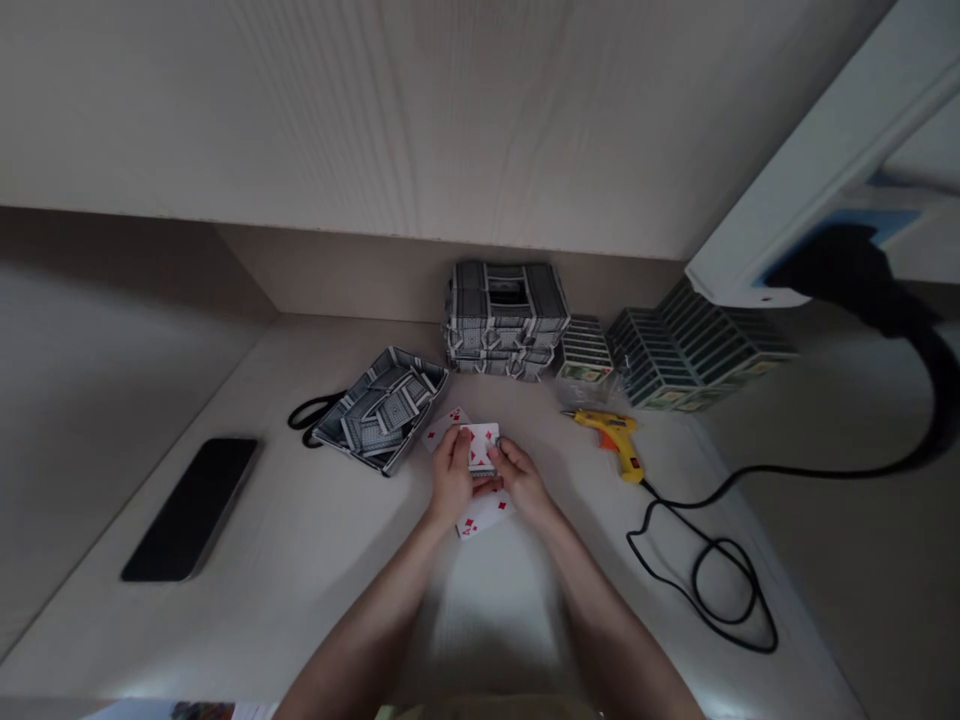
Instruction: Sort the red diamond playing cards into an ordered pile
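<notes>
Between my two hands is a playing card point(482, 446) with red diamonds, face up, over what looks like another card edge. My left hand point(452, 475) is closed on its left side, thumb on the face. My right hand point(523, 478) pinches the right side, fingers partly underneath. Below my hands a four of diamonds point(484, 515) lies face up on the table. Another red-suited card point(442, 428) lies behind my left hand, partly covered by it. Left of my hands stands an open box made of cards point(386, 465), with loose patterned cards point(403, 402) inside.
A structure built of folded cards point(507, 310) stands at the back. Several card boxes point(675, 350) stand right of it. A yellow glue gun point(616, 440) lies at the right, its black cord point(697, 590) looped on the table. Black scissors handles point(306, 418) show beside the open box; a phone point(191, 510) lies far left.
</notes>
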`<action>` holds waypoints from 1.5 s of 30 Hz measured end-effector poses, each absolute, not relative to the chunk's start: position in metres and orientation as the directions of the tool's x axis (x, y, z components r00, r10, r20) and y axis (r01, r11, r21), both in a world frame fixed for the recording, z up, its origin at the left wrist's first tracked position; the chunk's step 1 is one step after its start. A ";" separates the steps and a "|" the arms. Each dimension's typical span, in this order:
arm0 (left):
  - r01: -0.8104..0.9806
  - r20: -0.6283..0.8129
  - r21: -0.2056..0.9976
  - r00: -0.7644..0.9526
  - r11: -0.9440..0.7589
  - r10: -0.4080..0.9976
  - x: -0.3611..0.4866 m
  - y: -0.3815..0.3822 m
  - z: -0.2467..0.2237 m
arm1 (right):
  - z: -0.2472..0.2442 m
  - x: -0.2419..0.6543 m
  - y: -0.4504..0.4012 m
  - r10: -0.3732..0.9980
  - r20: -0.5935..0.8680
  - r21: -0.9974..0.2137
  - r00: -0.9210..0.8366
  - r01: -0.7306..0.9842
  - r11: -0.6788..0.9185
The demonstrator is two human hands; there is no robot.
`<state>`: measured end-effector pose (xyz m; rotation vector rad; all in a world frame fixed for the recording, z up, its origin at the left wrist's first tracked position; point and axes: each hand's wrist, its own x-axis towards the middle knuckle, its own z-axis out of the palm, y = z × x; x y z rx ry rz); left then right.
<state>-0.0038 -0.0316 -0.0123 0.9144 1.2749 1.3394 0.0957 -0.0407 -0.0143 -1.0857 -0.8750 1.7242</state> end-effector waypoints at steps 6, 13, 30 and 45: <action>-0.249 -0.155 0.958 -0.029 0.143 0.988 -0.004 -0.033 -0.014 | -0.016 0.095 -0.042 0.955 -0.231 -0.915 -0.186 -0.291 -0.278; -0.069 -0.076 0.996 -0.165 0.065 0.983 -0.011 -0.028 -0.013 | -0.012 0.098 -0.042 0.938 -0.224 -0.827 -0.264 -0.459 -0.326; 0.202 0.104 0.976 -0.115 -0.079 0.988 -0.016 -0.030 -0.019 | -0.010 0.097 -0.042 0.939 -0.260 -0.824 -0.226 -0.455 -0.338; 0.182 0.157 0.974 -0.104 -0.137 0.982 -0.014 -0.034 -0.015 | -0.017 0.095 -0.044 0.974 -0.220 -0.907 -0.060 -0.356 -0.227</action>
